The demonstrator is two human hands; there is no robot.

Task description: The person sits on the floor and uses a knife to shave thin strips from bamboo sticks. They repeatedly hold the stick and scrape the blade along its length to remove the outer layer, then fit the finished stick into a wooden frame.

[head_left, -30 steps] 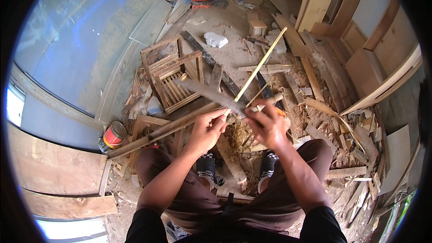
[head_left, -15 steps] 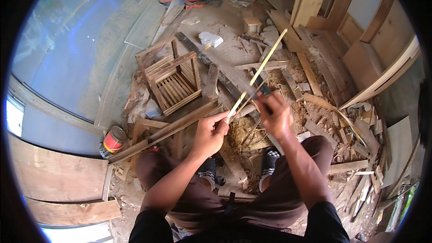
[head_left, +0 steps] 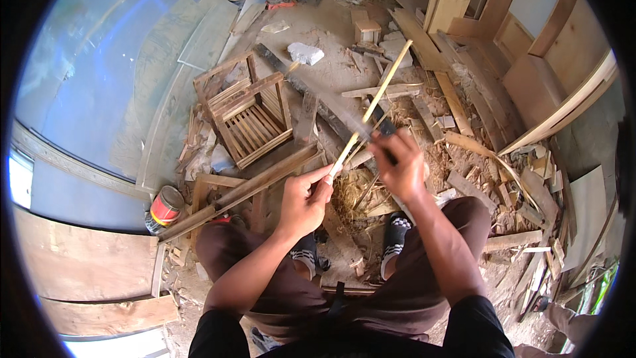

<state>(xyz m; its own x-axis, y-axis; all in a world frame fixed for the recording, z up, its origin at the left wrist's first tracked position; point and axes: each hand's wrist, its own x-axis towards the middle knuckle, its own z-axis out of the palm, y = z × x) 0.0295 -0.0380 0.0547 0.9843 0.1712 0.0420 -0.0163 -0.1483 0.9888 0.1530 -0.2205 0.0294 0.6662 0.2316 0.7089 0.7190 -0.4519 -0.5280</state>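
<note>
My left hand [head_left: 306, 200] grips the near end of a long thin pale bamboo strip [head_left: 381, 89] that slants up and away to the right. My right hand [head_left: 399, 164] is closed on the dark handle of a knife [head_left: 371, 118] whose blade lies across the strip just above my left hand. Below the hands, between my feet in black sandals, lies a heap of pale curled shavings [head_left: 354, 192]. I am seated, with my knees spread on either side of the heap.
A small slatted wooden crate frame [head_left: 248, 116] stands ahead left. A long wooden plank [head_left: 238, 192] lies across my left knee. A red-and-white can [head_left: 164, 209] sits at left. Scrap wood litters the ground at right; wooden door panels [head_left: 530, 46] lean at far right.
My right hand has pushed the knife up along the strip, away from my left hand. The hands, close together a second ago, are now apart.
</note>
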